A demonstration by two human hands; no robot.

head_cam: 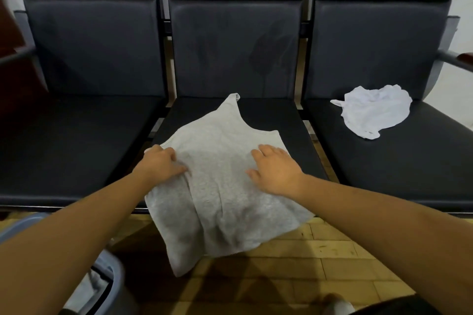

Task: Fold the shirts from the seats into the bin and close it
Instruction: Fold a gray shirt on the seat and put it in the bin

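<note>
A grey sleeveless shirt (pixel 220 186) lies spread on the middle seat (pixel 268 112), its lower part hanging over the front edge toward the floor. My left hand (pixel 161 163) pinches a fold of the shirt's left side. My right hand (pixel 276 169) rests flat on the shirt's right side, fingers apart. A crumpled white shirt (pixel 371 112) lies on the right seat (pixel 409 156). The blue-grey bin (pixel 112 271) stands at the lower left, largely hidden by my left arm.
The left seat (pixel 76 140) of the dark three-seat bench holds nothing. Metal armrests stick out at both ends of the bench. A yellow tiled floor (pixel 320 250) runs below the seats. A dark-clothed knee shows at the bottom right.
</note>
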